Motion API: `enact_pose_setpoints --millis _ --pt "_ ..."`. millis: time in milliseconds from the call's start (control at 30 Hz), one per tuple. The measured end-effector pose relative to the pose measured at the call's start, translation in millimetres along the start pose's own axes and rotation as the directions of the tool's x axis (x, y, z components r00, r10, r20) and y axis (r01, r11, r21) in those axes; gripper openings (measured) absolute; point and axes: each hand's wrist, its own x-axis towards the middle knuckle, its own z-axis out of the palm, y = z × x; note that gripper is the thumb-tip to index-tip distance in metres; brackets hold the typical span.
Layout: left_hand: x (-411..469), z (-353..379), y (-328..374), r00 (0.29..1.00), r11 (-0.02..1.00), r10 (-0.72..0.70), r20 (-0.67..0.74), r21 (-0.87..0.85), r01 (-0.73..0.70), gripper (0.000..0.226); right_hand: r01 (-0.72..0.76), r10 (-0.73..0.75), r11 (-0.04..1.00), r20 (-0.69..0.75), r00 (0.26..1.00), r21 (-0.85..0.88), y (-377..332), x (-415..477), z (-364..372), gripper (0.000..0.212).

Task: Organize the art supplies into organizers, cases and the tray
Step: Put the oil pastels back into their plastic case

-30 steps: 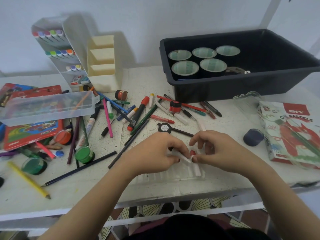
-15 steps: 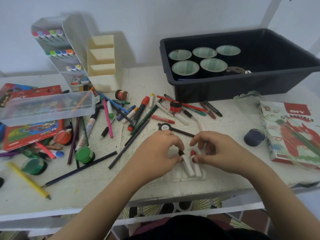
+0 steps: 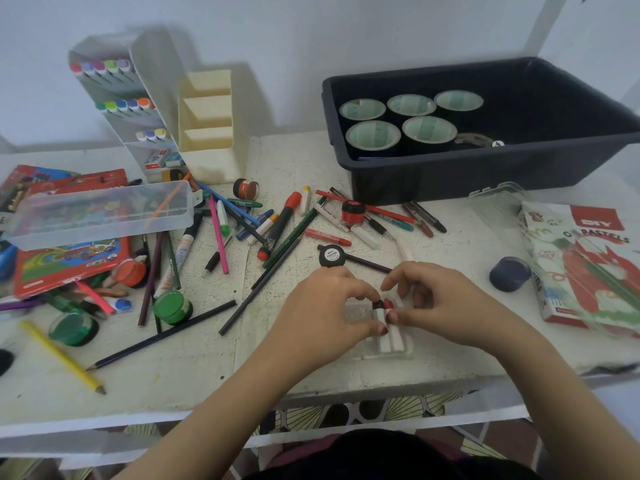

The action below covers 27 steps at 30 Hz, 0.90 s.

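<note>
Since a second ago the left hand (image 3: 322,313) has swung its black-tipped crayon (image 3: 382,336) round from lying crosswise to lying lengthwise, and it now sits touching the red-tipped crayon (image 3: 396,337). Both lie side by side in the clear plastic insert (image 3: 408,352) at the near edge of the table (image 3: 194,368).

The left hand is curled, with thumb and forefinger pinching the dark end of the black-tipped crayon. The right hand (image 3: 440,306) is curled too, and its thumb and forefinger nip the red end of the other crayon. The two hands almost meet over the tips.

Just behind them stands a black-lidded paint pot (image 3: 331,255). To the right is a blue pot (image 3: 509,273), near the oil pastels box (image 3: 595,268).

At the back right a dark bin (image 3: 519,174) holds rolls of tape (image 3: 373,135). At the back left a marker rack (image 3: 117,109) stands beside a cream organizer (image 3: 207,133).

Loose pens, pencils and markers lie scattered across the middle and left of the table. Among them are a clear case (image 3: 100,213), two green pots (image 3: 172,306) and a yellow pencil (image 3: 62,356).
</note>
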Motion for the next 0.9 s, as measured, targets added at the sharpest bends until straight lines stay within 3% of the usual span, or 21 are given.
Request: enact_pose_setpoints --millis 267,433,533,600,700,800,900 --pt "1.9 -0.1 -1.1 1.000 0.998 0.030 0.007 0.058 -0.030 0.031 0.005 -0.005 1.000 -0.008 1.000 0.007 -0.1 0.4 0.0 0.024" --pt "7.1 -5.1 -7.1 1.000 0.999 0.027 -0.009 -0.026 -0.028 0.016 0.018 -0.018 1.000 0.003 1.000 -0.002 -0.6 1.1 -3.8 0.018" --pt "8.9 -10.5 -10.6 0.999 0.999 0.019 -0.034 -0.045 -0.021 0.017 -0.001 -0.002 1.000 -0.113 0.994 -0.026 -1.9 3.8 -8.3 0.006" --pt "8.3 -13.7 -13.9 0.999 0.998 0.027 -0.021 -0.050 -0.028 0.025 -0.065 0.047 0.995 -0.216 0.975 -0.080 -1.2 9.0 -11.5 0.001" --pt "0.4 -18.3 -17.0 0.991 0.996 0.071 0.114 -0.055 -0.065 0.057 -0.212 0.158 0.964 -0.296 0.942 -0.163 1.2 18.8 -14.9 0.008" --pt "-13.6 -21.3 -25.8 0.971 0.996 0.086 0.222 -0.024 -0.082 0.088 -0.316 0.251 0.929 -0.300 0.921 -0.193 0.9 25.5 -15.5 0.019" --pt "-29.5 -21.9 -42.3 0.976 0.996 0.077 0.205 0.023 -0.083 0.096 -0.352 0.291 0.918 -0.290 0.912 -0.183 -1.3 28.0 -15.5 0.024"
